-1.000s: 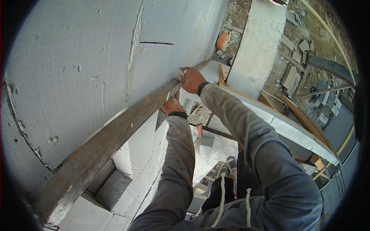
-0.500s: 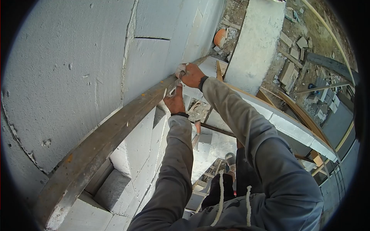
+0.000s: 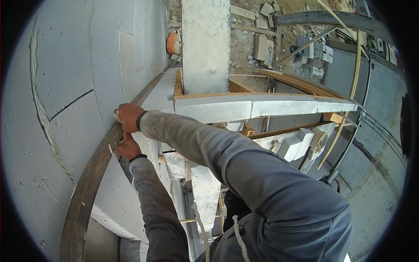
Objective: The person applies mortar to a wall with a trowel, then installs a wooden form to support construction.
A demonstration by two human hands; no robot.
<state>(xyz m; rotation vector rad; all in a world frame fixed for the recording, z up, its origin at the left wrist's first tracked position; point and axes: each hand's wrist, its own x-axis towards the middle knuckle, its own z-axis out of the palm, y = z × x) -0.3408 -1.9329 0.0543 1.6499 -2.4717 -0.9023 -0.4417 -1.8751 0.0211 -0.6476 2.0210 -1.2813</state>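
A long grey-brown beam (image 3: pixel 89 187) with orange spots runs along the pale block wall (image 3: pixel 65 118). My right hand (image 3: pixel 128 117) is closed at the beam's upper stretch, knuckles up, fingertips against its wall side. Just below it, my left hand (image 3: pixel 128 147) is closed at the beam's near edge, its thumb close to the right hand. A thin whitish strip (image 3: pixel 111 149) shows against the beam beside my left fingers. What lies inside either grip is hidden. Both wrists have dark cuffs.
White blocks edged with wood form a ledge (image 3: pixel 214 108) on the right. Behind it stands a concrete column (image 3: pixel 205 48). An orange helmet-like object (image 3: pixel 173 43) lies by the wall. A yellowish pole (image 3: pixel 354 65) slants at the right. Rubble covers the ground below.
The view has swung right, so the beam and both hands now appear further left and lower. Both hands stay close together at the beam, still closed.
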